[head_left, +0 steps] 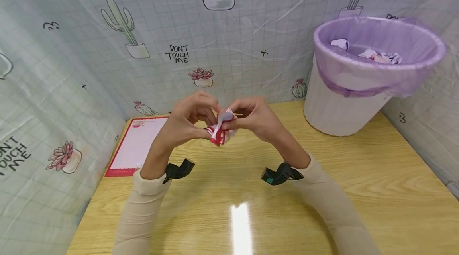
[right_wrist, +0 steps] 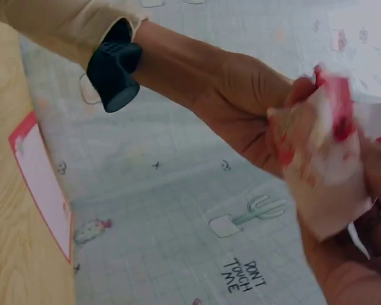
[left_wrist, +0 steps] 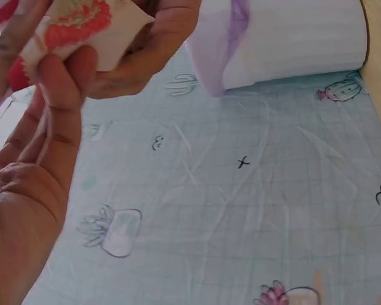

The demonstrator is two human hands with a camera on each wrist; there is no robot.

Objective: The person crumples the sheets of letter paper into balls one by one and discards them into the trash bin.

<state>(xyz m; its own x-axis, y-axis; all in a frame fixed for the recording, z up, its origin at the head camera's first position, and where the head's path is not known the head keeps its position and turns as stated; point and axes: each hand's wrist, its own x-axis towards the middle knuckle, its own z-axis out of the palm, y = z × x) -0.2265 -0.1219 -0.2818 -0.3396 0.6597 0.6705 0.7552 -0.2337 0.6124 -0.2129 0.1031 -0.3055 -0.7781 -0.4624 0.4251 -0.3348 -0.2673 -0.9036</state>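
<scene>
Held between both hands is a crumpled piece of white paper with red print (head_left: pixel 219 132), raised above the table. In the left wrist view this crumpled paper (left_wrist: pixel 111 35) shows a red strawberry-like picture with some green. The left hand (head_left: pixel 186 121) pinches its left side, thumb underneath and fingers bent over the top. From the other side, the right hand (head_left: pixel 257 119) grips it between thumb and fingers. The right wrist view has the folded paper (right_wrist: pixel 330 197) slightly blurred, with fingers of both hands around it.
A red-bordered white sheet (head_left: pixel 138 143) lies on the wooden table (head_left: pixel 201 203) at the left. Back right stands a white bin (head_left: pixel 330 107) with a purple liner (head_left: pixel 380 75) and crumpled papers (head_left: pixel 381 56) inside. A cactus-print sheet (head_left: pixel 247 36) covers the walls.
</scene>
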